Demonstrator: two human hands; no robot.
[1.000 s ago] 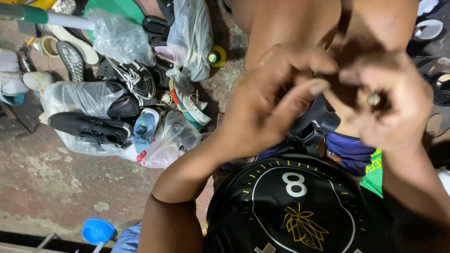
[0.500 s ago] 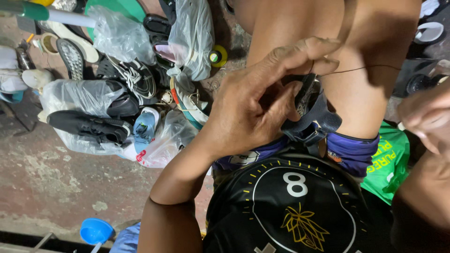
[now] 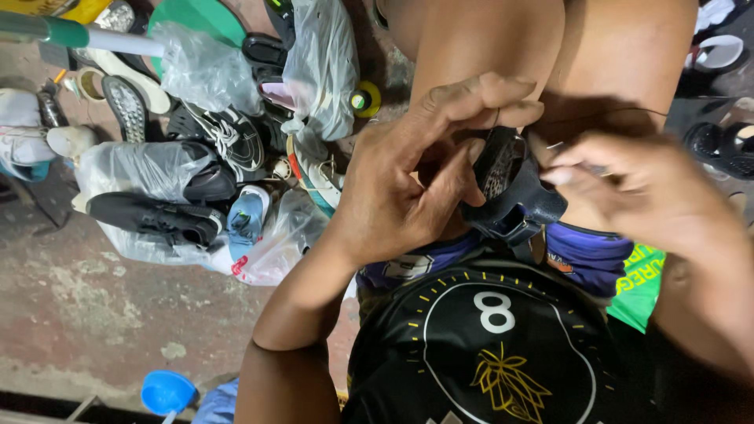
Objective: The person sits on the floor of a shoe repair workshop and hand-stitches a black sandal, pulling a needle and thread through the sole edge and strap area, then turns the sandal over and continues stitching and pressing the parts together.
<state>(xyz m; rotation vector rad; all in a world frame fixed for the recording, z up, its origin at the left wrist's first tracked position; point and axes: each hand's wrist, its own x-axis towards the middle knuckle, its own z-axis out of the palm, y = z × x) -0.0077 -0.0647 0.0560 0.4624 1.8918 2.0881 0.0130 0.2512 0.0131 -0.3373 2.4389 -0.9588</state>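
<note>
Left hand (image 3: 408, 188) grips a black sandal (image 3: 510, 188) held against bare knees; right hand (image 3: 628, 196), at 3 o'clock, pinches a thin thread (image 3: 628, 110). Bagged shoes (image 3: 157, 173) lie at 9 o'clock.

Single head-worn view: looks steeply down, close over the wearer's lap and both hands at frame centre and right; floor (image 3: 86, 314) with piled shoes (image 3: 196, 157) fills the left half.

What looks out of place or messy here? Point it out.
The shoes on the floor lie in a loose heap, some in plastic bags, some tipped sole-up. The left hand grips a dark sandal; the right hand is blurred beside it.
</note>
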